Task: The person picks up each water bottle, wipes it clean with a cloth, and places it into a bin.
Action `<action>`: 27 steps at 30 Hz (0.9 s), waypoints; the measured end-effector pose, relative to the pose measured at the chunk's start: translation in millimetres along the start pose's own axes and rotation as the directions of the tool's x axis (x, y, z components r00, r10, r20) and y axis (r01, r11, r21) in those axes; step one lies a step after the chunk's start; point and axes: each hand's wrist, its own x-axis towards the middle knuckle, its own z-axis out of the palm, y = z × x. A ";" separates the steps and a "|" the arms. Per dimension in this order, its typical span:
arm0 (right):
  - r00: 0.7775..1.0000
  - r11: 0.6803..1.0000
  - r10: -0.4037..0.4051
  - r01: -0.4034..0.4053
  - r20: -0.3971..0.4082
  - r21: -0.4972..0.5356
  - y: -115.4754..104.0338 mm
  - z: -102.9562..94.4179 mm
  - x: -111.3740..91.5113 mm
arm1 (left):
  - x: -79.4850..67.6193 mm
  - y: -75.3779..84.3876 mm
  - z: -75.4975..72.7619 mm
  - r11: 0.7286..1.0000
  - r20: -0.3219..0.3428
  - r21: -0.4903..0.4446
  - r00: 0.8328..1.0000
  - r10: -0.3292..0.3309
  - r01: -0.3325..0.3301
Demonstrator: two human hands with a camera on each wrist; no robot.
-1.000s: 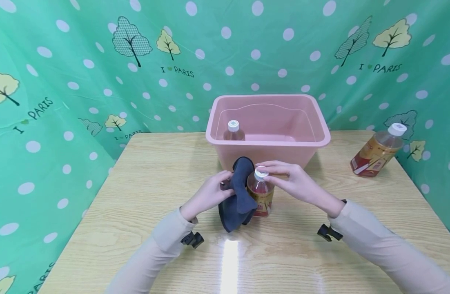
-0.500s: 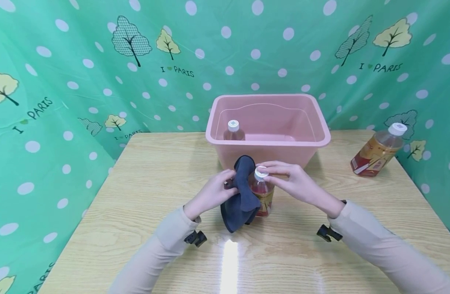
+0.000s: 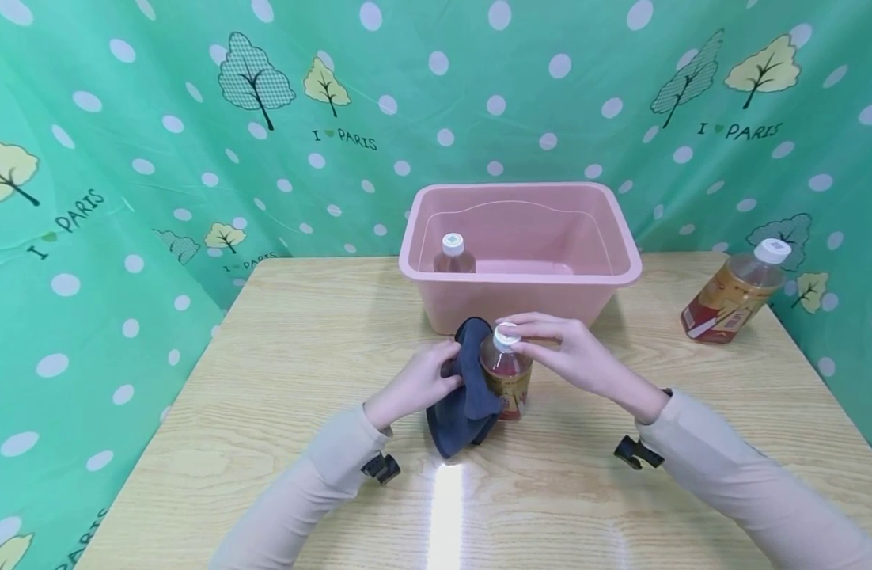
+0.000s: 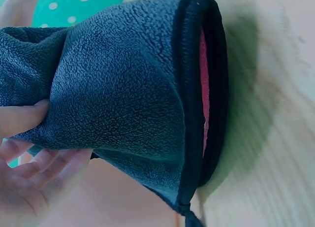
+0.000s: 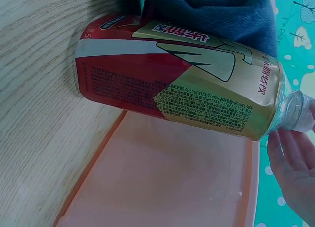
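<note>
A bottle [image 3: 513, 389] of reddish drink with a gold and red label stands upright on the table, just in front of the pink bin. My right hand [image 3: 574, 352] pinches its white cap [image 3: 506, 339] between thumb and fingers. On the bottle's left side, a dark blue-grey towel [image 3: 456, 416] lies bunched against it. My left hand [image 3: 420, 384] grips this towel, thumb on one side and fingers on the other, as the left wrist view shows. The towel [image 4: 123, 79] has a black edge and a strip of pink shows inside its fold. It hides part of the bottle's left side.
The pink bin [image 3: 521, 279] stands at the back of the wooden table [image 3: 293, 348]. Inside it, at the left, is a capped bottle [image 3: 453, 256]. Another labelled bottle [image 3: 733, 294] stands near the right table edge. A green dotted curtain [image 3: 336, 71] hangs behind and beside the table.
My left hand and the towel rise slightly and shift right, then slide down along the bottle's side. My right hand stays on the cap and the bottle has not moved.
</note>
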 end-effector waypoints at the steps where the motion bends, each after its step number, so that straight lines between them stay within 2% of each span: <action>1: 1.000 1.000 -0.002 0.002 0.001 0.000 0.2 0.1 0.1 | -0.6 -1.1 1.5 1.000 0.008 0.004 1.000 -0.006 0.006; 11: 1.000 1.000 -0.012 0.012 0.001 -0.008 -0.5 0.4 0.4 | -3.5 -10.3 11.9 0.997 0.092 -0.022 0.993 -0.076 0.078; 20: 1.000 0.999 0.030 -0.030 0.000 -0.016 -1.2 0.3 -0.6 | -5.4 -20.1 21.8 0.996 0.139 -0.038 0.987 -0.078 0.084; 27: 1.000 1.000 0.027 -0.027 0.001 -0.016 -1.2 0.3 -0.5 | -7.2 -22.0 24.3 0.993 0.150 -0.059 0.984 -0.092 0.102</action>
